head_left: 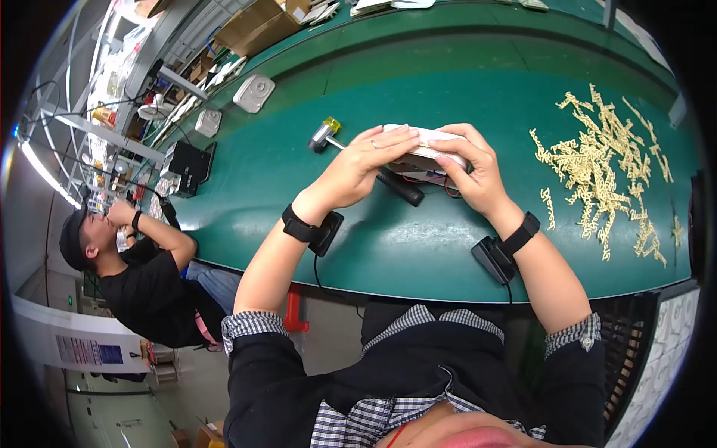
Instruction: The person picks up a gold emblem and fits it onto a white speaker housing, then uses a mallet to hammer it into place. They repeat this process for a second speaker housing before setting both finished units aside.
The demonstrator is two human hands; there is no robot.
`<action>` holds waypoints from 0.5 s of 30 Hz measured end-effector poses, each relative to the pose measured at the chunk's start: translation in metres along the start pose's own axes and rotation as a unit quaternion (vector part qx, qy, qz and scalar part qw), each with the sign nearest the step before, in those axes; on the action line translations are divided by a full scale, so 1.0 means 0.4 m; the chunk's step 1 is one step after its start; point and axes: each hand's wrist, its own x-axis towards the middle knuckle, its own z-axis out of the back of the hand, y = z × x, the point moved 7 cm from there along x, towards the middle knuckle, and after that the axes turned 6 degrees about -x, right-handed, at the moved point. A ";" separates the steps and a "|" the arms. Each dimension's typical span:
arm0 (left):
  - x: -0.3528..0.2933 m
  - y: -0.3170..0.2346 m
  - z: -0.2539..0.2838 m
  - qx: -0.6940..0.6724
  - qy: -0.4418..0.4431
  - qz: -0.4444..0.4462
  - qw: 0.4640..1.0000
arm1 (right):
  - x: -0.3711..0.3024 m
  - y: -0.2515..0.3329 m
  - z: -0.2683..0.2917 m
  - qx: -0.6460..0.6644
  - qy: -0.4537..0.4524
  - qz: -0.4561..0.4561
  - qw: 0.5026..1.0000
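Above the green table I hold a white plastic casing (pixel 426 140) between both hands. My left hand (pixel 358 166) lies over its left side, with fingers stretched along the top. My right hand (pixel 478 168) is wrapped around the right end, thumb toward me. Red and dark wires (pixel 450 187) show at the open side facing me; the inside is mostly shaded. Below the casing lies a mallet: its black grip (pixel 401 187) shows under my hands, its grey and yellow head (pixel 326 135) is left of them, and my left hand hides part of the shaft.
A loose pile of cream-coloured notched strips (pixel 597 164) spreads over the right of the table. White casings (pixel 254 92) and a black box (pixel 188 168) stand at the left. Beyond it sits a co-worker (pixel 142 269). Cables hang from black wrist units (pixel 494 259).
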 end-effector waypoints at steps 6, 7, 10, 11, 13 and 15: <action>-0.122 0.093 0.008 -0.075 -0.083 0.300 0.947 | -0.002 0.009 -0.007 -0.029 0.017 0.013 0.999; -0.162 0.122 0.002 -0.064 -0.066 0.406 0.909 | -0.002 0.006 -0.007 -0.033 0.011 0.004 0.999; -0.196 0.110 -0.048 -0.005 0.050 0.449 0.892 | -0.003 0.003 -0.003 -0.033 -0.019 -0.004 0.999; -0.207 0.107 -0.065 0.022 0.108 0.467 0.877 | -0.004 0.001 0.003 -0.035 -0.034 -0.009 0.999; -0.220 0.107 -0.062 0.037 0.121 0.472 0.872 | 0.000 -0.003 0.015 -0.041 -0.053 -0.009 0.998; -0.240 0.116 -0.056 0.063 0.146 0.480 0.863 | 0.002 -0.006 0.039 -0.056 -0.092 -0.009 0.994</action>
